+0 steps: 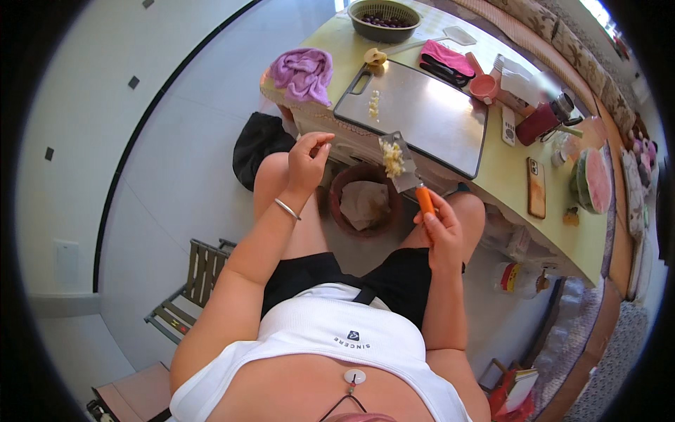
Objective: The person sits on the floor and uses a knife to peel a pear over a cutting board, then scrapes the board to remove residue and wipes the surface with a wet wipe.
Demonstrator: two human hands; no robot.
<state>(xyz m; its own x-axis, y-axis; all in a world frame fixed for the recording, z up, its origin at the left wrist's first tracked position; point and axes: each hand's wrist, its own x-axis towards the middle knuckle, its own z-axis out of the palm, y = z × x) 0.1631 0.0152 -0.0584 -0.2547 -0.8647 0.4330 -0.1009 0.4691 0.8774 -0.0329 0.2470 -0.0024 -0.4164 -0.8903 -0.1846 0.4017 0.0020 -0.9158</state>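
My right hand (pixel 443 226) grips the orange handle of a small broad-bladed knife (pixel 406 184). Its blade is held flat past the near edge of the cutting board (pixel 436 105), over the space between my knees. A heap of pale yellow chopped bits (pixel 392 160) lies on the blade. To the left of the blade and apart from it, my left hand (pixel 307 160) hangs in the air, fingers curled in near the thumb; what they hold, if anything, is hidden. A short row of similar pale bits (pixel 374 104) lies on the board's left part.
Below the knife stands a reddish-brown bin (pixel 336 204) with a pale liner. Around the board on the table are a purple cloth (pixel 302 74), a basket of dark fruit (pixel 358 28), a pink-and-black cloth (pixel 448 62), a phone (pixel 536 188), a dark red flask (pixel 540 123) and cut watermelon (pixel 598 181).
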